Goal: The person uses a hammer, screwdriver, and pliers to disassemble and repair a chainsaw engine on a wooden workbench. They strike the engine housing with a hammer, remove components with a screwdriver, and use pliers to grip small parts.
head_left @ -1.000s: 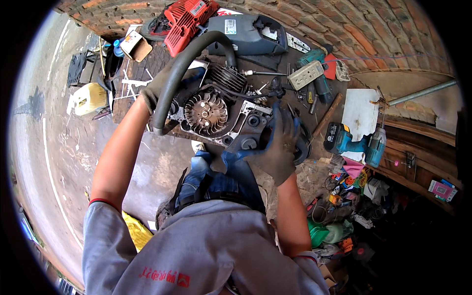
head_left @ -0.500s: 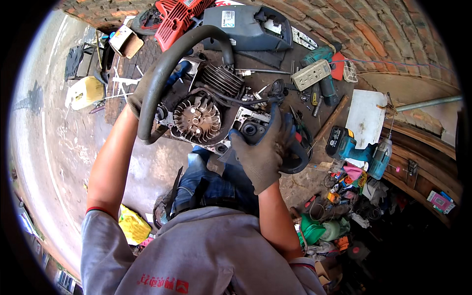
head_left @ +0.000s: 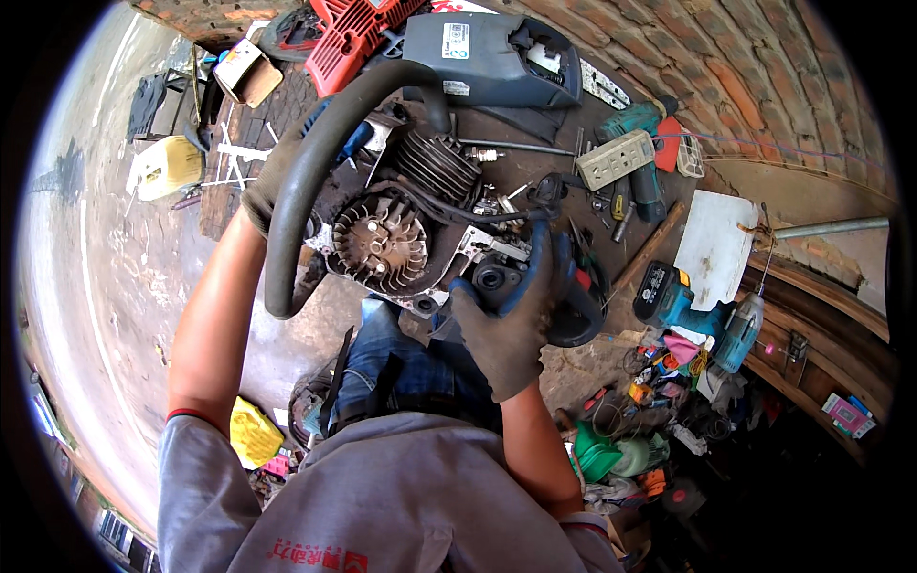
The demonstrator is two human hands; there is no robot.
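A partly stripped chainsaw body lies in front of me, with its finned flywheel (head_left: pixel 379 241) and ribbed cylinder (head_left: pixel 435 167) exposed. Its thick black front handle (head_left: pixel 287 229) arches over the left side. My left hand (head_left: pixel 272 186), in a grey glove with blue fingertips, grips the saw's left side; the handle hides part of its fingers. On the right, my gloved right hand (head_left: pixel 506 325) is closed round the rear handle section (head_left: pixel 578 320). Its thumb lies beside a round black port (head_left: pixel 491 278), and its fingers reach toward the far side.
Beyond the saw are a dark grey cover (head_left: pixel 492 62) and a red ribbed housing (head_left: pixel 349 48). To the right lie a power strip (head_left: pixel 614 159), a green drill (head_left: pixel 640 119) and a wooden stick (head_left: pixel 650 248). A cordless driver (head_left: pixel 707 306) is farther right, by a brick wall (head_left: pixel 707 76).
The chainsaw has tipped slightly, bringing the low end of its front handle nearer to me. Both hands keep their hold, and my right hand has come a little nearer. The view has shifted slightly.
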